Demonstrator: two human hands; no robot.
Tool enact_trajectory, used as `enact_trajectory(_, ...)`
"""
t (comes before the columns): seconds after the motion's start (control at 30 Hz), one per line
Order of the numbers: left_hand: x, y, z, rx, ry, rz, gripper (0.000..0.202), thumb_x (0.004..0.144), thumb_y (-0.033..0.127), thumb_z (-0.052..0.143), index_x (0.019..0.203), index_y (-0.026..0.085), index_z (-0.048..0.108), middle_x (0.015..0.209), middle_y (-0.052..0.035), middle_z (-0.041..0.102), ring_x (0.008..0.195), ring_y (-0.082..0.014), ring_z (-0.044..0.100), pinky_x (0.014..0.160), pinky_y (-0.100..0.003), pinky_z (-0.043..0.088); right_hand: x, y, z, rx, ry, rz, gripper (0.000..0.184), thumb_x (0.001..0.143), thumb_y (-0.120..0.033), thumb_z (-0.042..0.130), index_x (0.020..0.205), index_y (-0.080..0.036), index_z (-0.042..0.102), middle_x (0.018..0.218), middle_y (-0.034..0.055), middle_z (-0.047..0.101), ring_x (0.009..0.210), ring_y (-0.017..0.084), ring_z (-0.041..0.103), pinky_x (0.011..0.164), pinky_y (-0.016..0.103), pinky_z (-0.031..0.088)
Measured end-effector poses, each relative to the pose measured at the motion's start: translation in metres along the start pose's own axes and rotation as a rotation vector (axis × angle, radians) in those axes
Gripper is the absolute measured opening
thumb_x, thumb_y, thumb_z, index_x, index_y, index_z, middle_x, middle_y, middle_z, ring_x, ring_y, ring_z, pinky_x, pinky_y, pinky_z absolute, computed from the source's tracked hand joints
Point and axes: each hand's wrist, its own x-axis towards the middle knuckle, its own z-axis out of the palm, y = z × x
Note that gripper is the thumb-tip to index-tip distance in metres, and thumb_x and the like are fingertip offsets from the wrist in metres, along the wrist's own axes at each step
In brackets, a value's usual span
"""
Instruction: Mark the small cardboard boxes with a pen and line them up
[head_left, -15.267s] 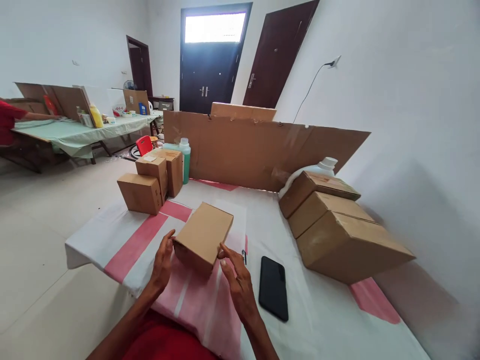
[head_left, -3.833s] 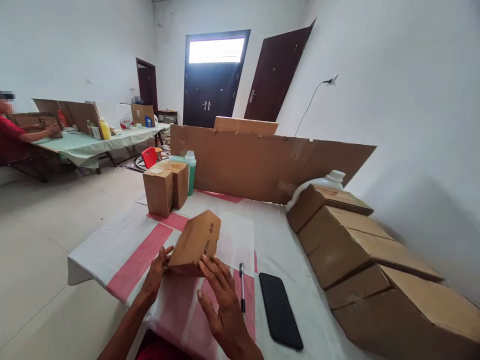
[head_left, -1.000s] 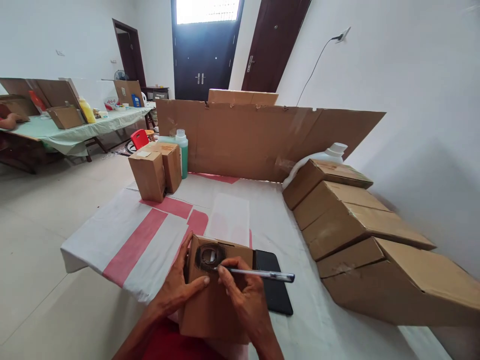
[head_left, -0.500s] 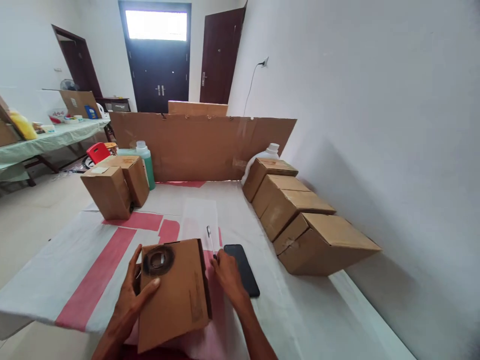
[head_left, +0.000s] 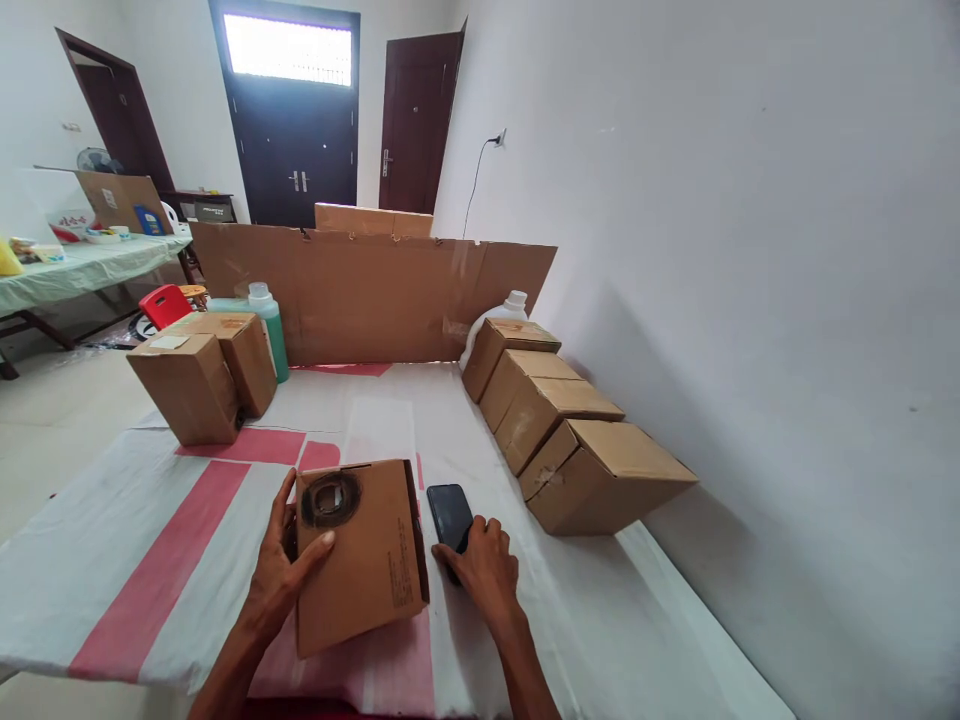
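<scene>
A brown cardboard box is tilted in front of me, with a dark-ringed hole near its top left corner. My left hand is closed on the box's left side, thumb on the front face and fingers partly hidden behind. Just right of the box, a black smartphone lies on the cloth. My right hand covers the phone's lower part, its thumb at the left edge and fingers curled at the right edge. The slim, light-coloured tool seen earlier is out of sight.
Several closed cartons line the right side by the wall. Two more boxes stand at the left beside a green bottle. A cardboard panel closes off the table's far end. A striped cloth covers the table.
My right hand has moved from the slim tool beside the box onto the phone, and the tool has gone from view. The view has turned slightly right; my left hand keeps the box.
</scene>
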Motion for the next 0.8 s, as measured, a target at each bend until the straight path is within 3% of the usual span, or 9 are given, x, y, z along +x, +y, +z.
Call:
enact_trajectory(0.17,0.005,-0.012,0.001,-0.005,-0.026,0.045,0.108,0.075,0.054,0.083,0.163,0.035,0.025,0.139,-0.0115,0.062,0.13,-0.0355,0.062,0.105,-0.048,0.054,0.02,0.005,0.007,0.186,-0.035,0.052,0.065,0.068,-0.051,0.081,0.113,-0.008,0.061,0.118,0.0302,0.067,0.115,0.047,0.064,0.088,0.051,0.051)
enact_trajectory(0.3,0.005,-0.019,-0.008,-0.002,-0.031,0.029,0.106,0.078,0.055,0.08,0.164,0.036,0.021,0.141,-0.0118,0.06,0.127,-0.0351,0.064,0.105,-0.049,0.054,0.019,0.013,0.008,0.469,-0.111,0.01,0.044,0.079,-0.053,0.066,0.099,-0.014,0.069,0.099,0.0183,0.077,0.098,0.038,0.073,0.083,0.044,0.054)
enact_trajectory(0.37,0.004,-0.021,-0.012,-0.006,-0.044,0.024,0.107,0.079,0.054,0.08,0.165,0.035,0.018,0.142,-0.0123,0.06,0.128,-0.0353,0.064,0.104,-0.048,0.054,0.007,0.019,0.005,0.606,-0.119,-0.012,0.047,0.082,-0.058,0.061,0.104,-0.017,0.07,0.105,0.0134,0.079,0.101,0.033,0.074,0.083,0.04,0.056)
enact_trajectory(0.5,0.005,-0.021,-0.015,0.018,-0.077,0.051,0.105,0.081,0.052,0.079,0.165,0.034,0.018,0.143,-0.0125,0.06,0.127,-0.0347,0.065,0.103,-0.047,0.055,-0.033,0.023,-0.023,1.276,-0.205,0.086,0.064,0.078,-0.059,0.077,0.126,-0.019,0.063,0.128,0.0133,0.074,0.106,0.034,0.075,0.086,0.045,0.06)
enact_trajectory(0.6,0.002,-0.019,-0.015,0.064,-0.074,0.098,0.103,0.081,0.049,0.079,0.164,0.032,0.021,0.145,-0.0131,0.059,0.131,-0.0353,0.062,0.107,-0.048,0.052,-0.062,0.007,-0.051,1.634,-0.388,0.143,0.063,0.075,-0.051,0.088,0.125,-0.018,0.068,0.128,0.0152,0.075,0.099,0.032,0.077,0.084,0.046,0.062)
enact_trajectory(0.67,0.0,-0.017,-0.014,0.072,-0.087,0.112,0.102,0.082,0.046,0.079,0.164,0.033,0.021,0.147,-0.0125,0.057,0.134,-0.0351,0.059,0.11,-0.049,0.05,-0.077,-0.012,-0.06,1.723,-0.588,0.127,0.062,0.08,-0.06,0.081,0.12,-0.014,0.074,0.122,0.0184,0.076,0.093,0.03,0.077,0.081,0.043,0.062)
enact_trajectory(0.8,-0.006,-0.016,-0.011,0.003,-0.153,0.128,0.106,0.081,0.044,0.081,0.165,0.034,0.017,0.149,-0.0105,0.057,0.137,-0.0328,0.057,0.116,-0.047,0.046,-0.102,-0.058,-0.046,1.844,-1.043,0.053,0.069,0.09,-0.073,0.06,0.116,-0.011,0.077,0.117,0.0194,0.078,0.088,0.03,0.077,0.079,0.044,0.061)
